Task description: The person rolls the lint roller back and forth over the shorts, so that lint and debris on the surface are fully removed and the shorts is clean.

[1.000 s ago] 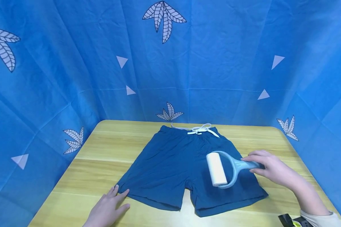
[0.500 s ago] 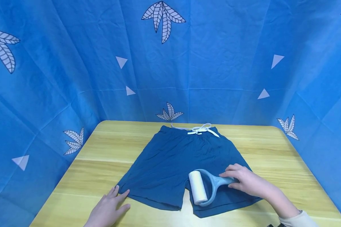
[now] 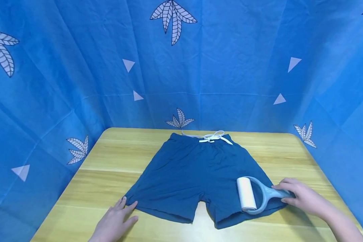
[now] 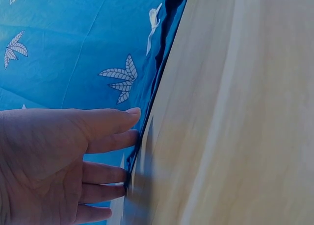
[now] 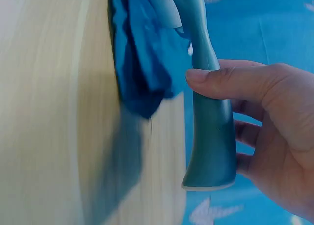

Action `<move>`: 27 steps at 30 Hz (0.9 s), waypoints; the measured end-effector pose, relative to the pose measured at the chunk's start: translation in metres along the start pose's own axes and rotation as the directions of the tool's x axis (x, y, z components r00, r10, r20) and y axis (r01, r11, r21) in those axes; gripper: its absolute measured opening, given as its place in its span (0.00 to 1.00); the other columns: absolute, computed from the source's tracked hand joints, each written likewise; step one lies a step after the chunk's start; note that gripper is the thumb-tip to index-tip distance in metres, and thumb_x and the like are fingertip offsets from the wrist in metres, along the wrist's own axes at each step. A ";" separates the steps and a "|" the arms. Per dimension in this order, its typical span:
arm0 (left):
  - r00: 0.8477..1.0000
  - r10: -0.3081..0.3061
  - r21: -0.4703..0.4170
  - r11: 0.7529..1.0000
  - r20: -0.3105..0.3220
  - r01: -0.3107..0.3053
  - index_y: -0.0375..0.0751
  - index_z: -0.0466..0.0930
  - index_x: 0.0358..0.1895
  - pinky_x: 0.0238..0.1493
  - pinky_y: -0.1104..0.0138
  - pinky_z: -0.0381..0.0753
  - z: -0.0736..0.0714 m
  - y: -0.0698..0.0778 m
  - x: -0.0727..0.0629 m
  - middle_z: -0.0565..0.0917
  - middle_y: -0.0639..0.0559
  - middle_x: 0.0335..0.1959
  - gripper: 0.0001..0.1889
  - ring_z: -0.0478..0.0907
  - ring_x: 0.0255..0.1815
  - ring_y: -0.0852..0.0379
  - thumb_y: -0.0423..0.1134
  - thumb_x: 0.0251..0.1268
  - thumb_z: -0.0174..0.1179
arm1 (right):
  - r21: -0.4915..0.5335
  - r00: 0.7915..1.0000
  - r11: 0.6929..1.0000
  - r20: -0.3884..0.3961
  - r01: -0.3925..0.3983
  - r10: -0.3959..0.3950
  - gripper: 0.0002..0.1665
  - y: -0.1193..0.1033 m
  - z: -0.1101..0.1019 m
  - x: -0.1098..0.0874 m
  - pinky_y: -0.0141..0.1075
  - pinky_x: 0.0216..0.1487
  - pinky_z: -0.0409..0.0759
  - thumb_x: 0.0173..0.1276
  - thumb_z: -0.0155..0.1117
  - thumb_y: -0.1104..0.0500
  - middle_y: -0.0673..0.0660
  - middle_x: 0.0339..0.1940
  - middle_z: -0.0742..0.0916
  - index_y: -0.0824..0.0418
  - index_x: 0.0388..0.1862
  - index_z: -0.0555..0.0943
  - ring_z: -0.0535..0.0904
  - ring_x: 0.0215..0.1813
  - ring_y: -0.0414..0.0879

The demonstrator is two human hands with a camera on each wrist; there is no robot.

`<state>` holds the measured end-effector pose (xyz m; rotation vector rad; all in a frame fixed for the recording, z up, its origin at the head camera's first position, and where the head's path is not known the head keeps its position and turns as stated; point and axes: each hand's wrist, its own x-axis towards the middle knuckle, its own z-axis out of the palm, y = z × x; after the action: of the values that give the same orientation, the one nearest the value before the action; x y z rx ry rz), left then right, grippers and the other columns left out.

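Dark blue shorts lie spread on the wooden table, with a white drawstring tied in a bow at the waistband. My right hand grips the handle of a lint roller, thumb on one side and fingers on the other. The lint roller has a light blue frame and a white roll, which lies over the right leg of the shorts near its hem. In the right wrist view the handle shows in full. My left hand rests its fairly straight fingertips on the left hem corner.
The wooden table has rounded far corners. A blue curtain with white leaf and triangle prints hangs behind it and along both sides.
The lint roller moved left and nearer over the right leg, then back right toward the outer hem. The right leg's inner hem has shifted right and wrinkled. My left hand has stayed put.
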<state>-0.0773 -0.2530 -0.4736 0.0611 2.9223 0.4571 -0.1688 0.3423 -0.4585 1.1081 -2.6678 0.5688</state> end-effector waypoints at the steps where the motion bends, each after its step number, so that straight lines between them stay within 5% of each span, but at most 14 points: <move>1: 1.000 0.002 -0.003 1.000 -0.002 -0.002 0.48 0.77 0.63 0.65 0.34 0.65 0.000 0.000 0.000 0.70 0.29 0.68 0.27 0.65 0.71 0.31 0.56 0.63 0.61 | 0.001 1.000 1.000 -0.004 -0.011 0.011 0.26 0.003 -0.002 -0.005 0.27 0.31 0.72 0.43 0.78 0.67 0.43 0.36 0.82 0.56 0.45 0.85 0.72 0.38 0.27; 6: 1.000 0.007 -0.013 1.000 -0.005 -0.007 0.48 0.78 0.63 0.65 0.34 0.65 0.000 -0.001 0.000 0.70 0.30 0.68 0.27 0.65 0.71 0.31 0.55 0.63 0.61 | -0.013 0.998 0.999 -0.045 -0.037 0.037 0.28 0.017 -0.013 -0.031 0.20 0.31 0.68 0.38 0.80 0.69 0.40 0.34 0.82 0.56 0.42 0.85 0.72 0.37 0.25; 10: 1.000 0.000 -0.014 1.000 0.006 0.000 0.49 0.77 0.63 0.66 0.35 0.65 0.001 -0.001 0.000 0.69 0.30 0.69 0.27 0.64 0.71 0.31 0.56 0.63 0.61 | -0.085 0.986 0.982 -0.027 -0.168 0.167 0.25 0.022 -0.025 -0.052 0.24 0.27 0.69 0.35 0.81 0.66 0.40 0.33 0.82 0.55 0.38 0.85 0.71 0.36 0.22; 14: 1.000 -0.009 -0.016 1.000 0.020 0.009 0.49 0.77 0.64 0.66 0.35 0.64 0.001 -0.001 0.000 0.68 0.30 0.69 0.28 0.63 0.72 0.31 0.56 0.64 0.60 | -0.218 0.934 0.915 0.033 -0.340 0.355 0.23 0.025 -0.037 -0.071 0.28 0.26 0.72 0.35 0.81 0.61 0.44 0.32 0.83 0.55 0.36 0.85 0.72 0.33 0.24; 18: 1.000 -0.007 -0.015 1.000 0.020 0.007 0.49 0.77 0.64 0.66 0.35 0.64 0.000 -0.001 0.001 0.68 0.30 0.69 0.27 0.63 0.71 0.31 0.56 0.64 0.60 | -0.287 0.878 0.856 0.092 -0.429 0.471 0.23 0.032 -0.045 -0.085 0.31 0.28 0.76 0.38 0.81 0.58 0.47 0.32 0.84 0.56 0.38 0.85 0.75 0.31 0.32; 22: 1.000 -0.001 -0.016 1.000 0.017 0.001 0.48 0.77 0.63 0.66 0.34 0.64 -0.001 0.000 0.001 0.69 0.29 0.69 0.27 0.63 0.71 0.31 0.55 0.64 0.61 | -0.290 0.895 0.860 0.022 -0.421 0.445 0.25 0.037 -0.049 -0.102 0.29 0.26 0.69 0.34 0.82 0.60 0.36 0.29 0.79 0.56 0.36 0.85 0.69 0.29 0.25; 25: 1.000 0.001 -0.016 1.000 0.019 -0.001 0.48 0.77 0.63 0.66 0.34 0.64 -0.002 0.000 0.001 0.69 0.29 0.69 0.27 0.63 0.71 0.31 0.55 0.64 0.61 | -0.217 0.927 0.902 -0.110 -0.374 0.358 0.28 0.038 -0.050 -0.115 0.25 0.23 0.61 0.25 0.82 0.66 0.26 0.28 0.74 0.52 0.33 0.85 0.63 0.30 0.18; 27: 1.000 0.001 -0.014 1.000 0.020 0.000 0.48 0.77 0.63 0.66 0.34 0.64 -0.002 0.000 0.001 0.69 0.29 0.69 0.27 0.63 0.71 0.31 0.55 0.64 0.60 | -0.173 0.929 0.918 -0.165 -0.357 0.331 0.31 0.039 -0.052 -0.118 0.25 0.23 0.60 0.20 0.81 0.68 0.22 0.29 0.72 0.48 0.31 0.84 0.62 0.30 0.17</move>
<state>-0.0785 -0.2532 -0.4717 0.0641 2.8993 0.4745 -0.1119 0.4644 -0.4603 0.5274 -2.7420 0.3985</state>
